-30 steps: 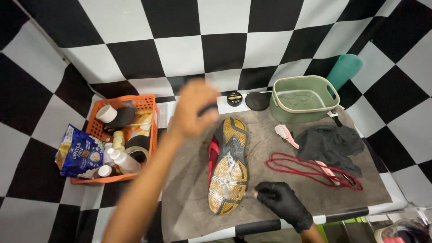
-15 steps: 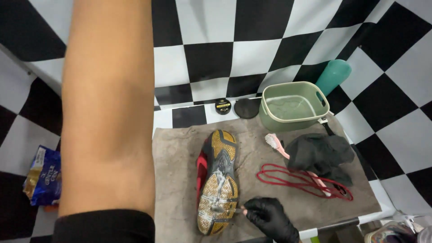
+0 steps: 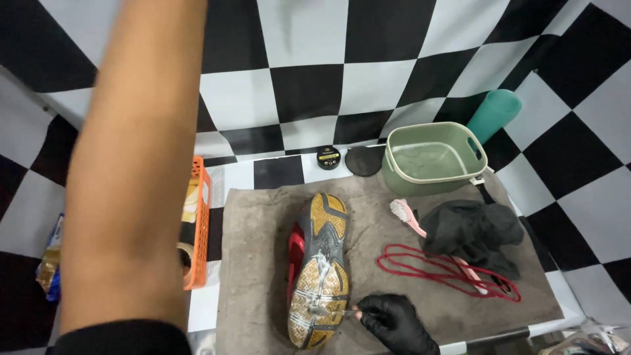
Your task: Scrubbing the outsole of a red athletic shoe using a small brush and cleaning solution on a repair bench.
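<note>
Left forearm (image 3: 131, 164) rose closer, hand out of frame, grip unknowable. Gloved right hand (image 3: 394, 322) pinched small tool on shoe (image 3: 320, 269) sole, mat (image 3: 256, 263) front edge. Shoe looked light, stiff-soled; best held midsole.

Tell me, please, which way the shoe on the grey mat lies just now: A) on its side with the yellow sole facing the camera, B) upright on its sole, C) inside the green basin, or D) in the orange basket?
A: the shoe lies on its side on the grey mat, its yellow sole turned up to the camera, with the black-gloved right hand at its heel end.
</note>
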